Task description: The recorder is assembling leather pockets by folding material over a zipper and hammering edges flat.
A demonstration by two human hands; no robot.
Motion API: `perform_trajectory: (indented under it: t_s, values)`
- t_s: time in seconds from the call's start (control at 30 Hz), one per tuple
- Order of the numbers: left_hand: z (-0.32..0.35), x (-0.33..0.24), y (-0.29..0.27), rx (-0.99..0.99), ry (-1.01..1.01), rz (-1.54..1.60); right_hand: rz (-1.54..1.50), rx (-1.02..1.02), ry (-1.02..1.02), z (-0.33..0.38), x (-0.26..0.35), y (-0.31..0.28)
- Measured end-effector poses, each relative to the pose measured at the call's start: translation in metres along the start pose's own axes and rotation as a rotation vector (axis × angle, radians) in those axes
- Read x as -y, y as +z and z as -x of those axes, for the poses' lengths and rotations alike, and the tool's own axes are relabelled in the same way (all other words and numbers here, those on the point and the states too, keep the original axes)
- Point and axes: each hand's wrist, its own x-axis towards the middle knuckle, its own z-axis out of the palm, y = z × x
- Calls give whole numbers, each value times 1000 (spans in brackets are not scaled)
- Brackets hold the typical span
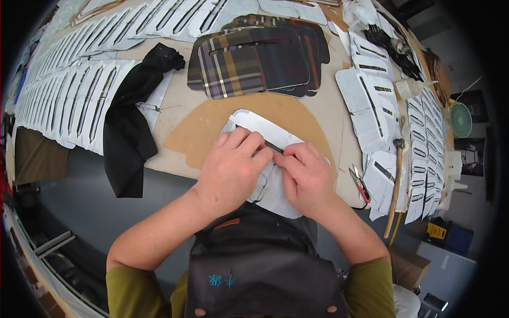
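Pressing down on a pale grey, rounded-corner fabric panel with a long dark slit [265,139], both hands work at the near edge of the tan wooden table [328,106]. The panel lies on a tan, half-round cardboard mat [212,124], its long axis running from the upper left to the lower right, and the slit follows the same line. The panel's far end points away toward a stack of plaid fabric panels [254,55]; its near end hangs over the table edge toward the dark apron [265,259].

The left hand [230,167] lies curled, palm down, on the panel, with its fingertips bent onto the edge of the slit. The right hand [305,177] is likewise curled, thumb and forefinger pinched together at the slit, touching the left hand's fingers. What lies between the pinching fingers cannot be made out.

Red-handled snips [360,183] rest just right of the right hand, and a wooden-handled hammer [395,185] lies beyond them. A black cloth [130,132] drapes over the table's edge to the left, near rows of similar pale grey panels [69,100].
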Motion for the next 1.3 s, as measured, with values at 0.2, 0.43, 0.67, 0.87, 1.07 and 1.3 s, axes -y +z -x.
perform_trajectory:
  t_s: [0.2,0.43,0.67,0.87,1.07,1.3]
  values:
    - [4,-5,-3,42,-48,-28,-223,64,167,5,-5,-12]
    - [2,-10,-4,45,-108,-1,-214,110,196,-1,-9,-8]
    - [4,-10,-1,33,-101,-16,19,113,-39,1,-7,-12]
    - [1,-14,-5,57,-106,-33,-165,50,-12,11,-20,-16]
    - [-3,-17,4,113,-44,37,-168,44,95,11,-17,-11]
    - [6,-19,9,155,22,-147,122,114,-103,19,-13,-22]
